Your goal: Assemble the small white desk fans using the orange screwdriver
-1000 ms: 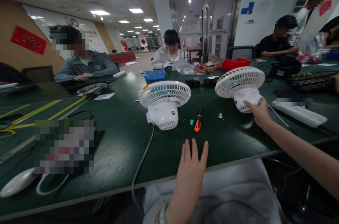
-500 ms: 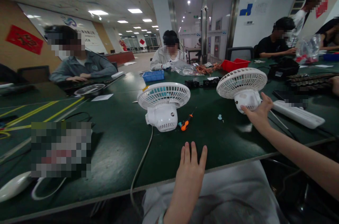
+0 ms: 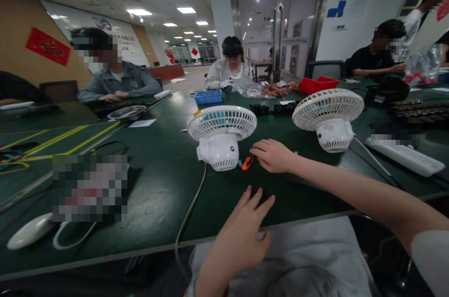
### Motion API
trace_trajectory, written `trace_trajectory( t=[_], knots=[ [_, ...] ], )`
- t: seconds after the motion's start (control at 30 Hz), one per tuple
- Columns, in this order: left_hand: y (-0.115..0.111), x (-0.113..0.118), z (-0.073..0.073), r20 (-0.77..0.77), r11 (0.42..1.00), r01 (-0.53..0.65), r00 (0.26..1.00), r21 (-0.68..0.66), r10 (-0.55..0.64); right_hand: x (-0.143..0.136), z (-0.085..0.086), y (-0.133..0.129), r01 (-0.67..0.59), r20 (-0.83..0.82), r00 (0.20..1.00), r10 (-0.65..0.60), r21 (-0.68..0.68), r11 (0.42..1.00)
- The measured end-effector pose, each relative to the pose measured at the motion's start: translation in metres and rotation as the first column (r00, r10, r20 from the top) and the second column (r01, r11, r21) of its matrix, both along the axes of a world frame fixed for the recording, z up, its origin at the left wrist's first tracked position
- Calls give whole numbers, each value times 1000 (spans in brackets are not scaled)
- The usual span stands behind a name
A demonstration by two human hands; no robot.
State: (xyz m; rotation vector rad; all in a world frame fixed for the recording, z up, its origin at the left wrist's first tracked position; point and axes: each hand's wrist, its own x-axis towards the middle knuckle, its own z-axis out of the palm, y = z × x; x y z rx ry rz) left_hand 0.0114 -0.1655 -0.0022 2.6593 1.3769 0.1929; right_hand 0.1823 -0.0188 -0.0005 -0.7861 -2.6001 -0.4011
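Two white fan heads stand grille up on the green table point(image 3: 147, 194): the left fan point(image 3: 221, 138) and the right fan point(image 3: 331, 119). Beside the left fan's motor housing lies an orange screwdriver point(image 3: 247, 163). My right hand point(image 3: 271, 154) is over the table just right of it, covering its shaft; the fingers are partly bent, and whether they touch the tool is unclear. My left hand point(image 3: 242, 234) is at the table's front edge, fingers spread, holding nothing.
Behind the fans are a blue tray point(image 3: 208, 97), a red tray point(image 3: 318, 84) and dark devices. A white power strip point(image 3: 405, 155) lies at the right. A cord runs from the left fan over the front edge. Several people sit around the table.
My right hand has left the right fan's housing and moved left to the screwdriver. My left hand has lifted and turned slightly, its thumb now showing. The view has shifted a little.
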Motion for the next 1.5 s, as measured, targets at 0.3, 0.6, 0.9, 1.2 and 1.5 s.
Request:
trace_trajectory(
  t=[0.3,0.6,0.9,1.2,1.5],
  knots=[
    [77,-23,60,277,663,-673,740,328,613,-22,-22,6,-85,-63,995,74,-200,976],
    [109,-47,15,345,712,-694,698,108,628,-23,-21,0,-82,-132,990,49,-260,962],
    [120,-51,-2,537,694,-699,658,173,528,-27,-27,2,-79,-152,988,36,-282,956],
    [118,-51,-4,516,692,-680,695,243,501,-28,-28,4,-149,-116,986,117,-315,937],
    [118,-49,-6,522,668,-694,688,268,505,-28,-29,6,-159,-147,982,119,-298,941]
  ],
)
